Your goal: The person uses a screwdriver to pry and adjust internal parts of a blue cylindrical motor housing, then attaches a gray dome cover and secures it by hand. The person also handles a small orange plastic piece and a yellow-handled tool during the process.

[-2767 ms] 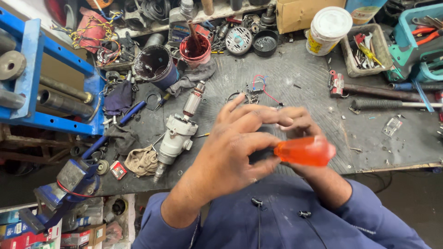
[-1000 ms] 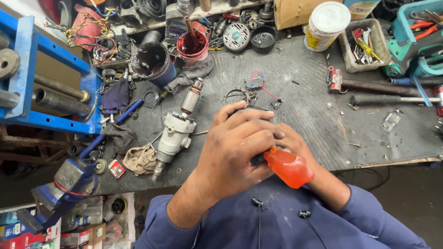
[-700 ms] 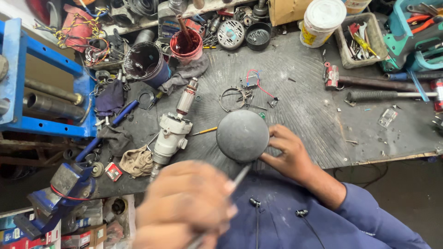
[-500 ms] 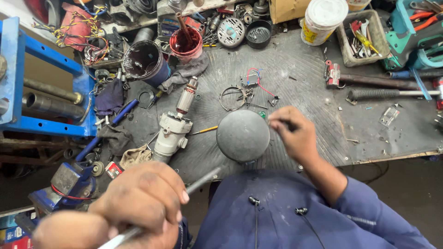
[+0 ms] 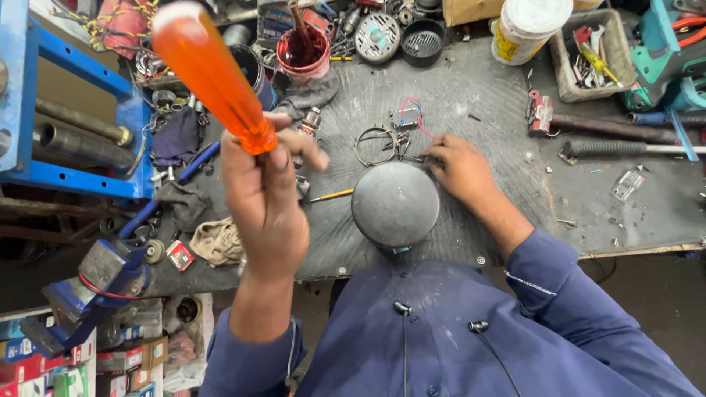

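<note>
On the counter (image 5: 500, 95), a dark ribbed mat strewn with parts, I note the largest item of interest first: a grey round dome (image 5: 395, 204) sitting near the front edge, just in front of my chest. I judge it to be stiff metal, moderately heavy and smooth enough to slip; its rim looks like the safest place to take hold, though the underside is hidden from me.

Next, the screwdriver (image 5: 209, 73), with a long orange handle, is held raised well above the counter on my left side, handle end tilted up toward the camera. I judge it light and rigid, the plastic handle giving good purchase; its shaft is hidden inside my fist.

My left hand (image 5: 268, 213) is clenched around the lower end of that handle, forearm upright, forefinger partly loosened.

My right hand (image 5: 460, 169) lies low on the counter just beside the dome's far right edge, arm reaching forward, fingers curled at a small bundle of wires (image 5: 408, 121) and a wire ring (image 5: 375, 145). Whether they pinch anything, I cannot tell.
</note>
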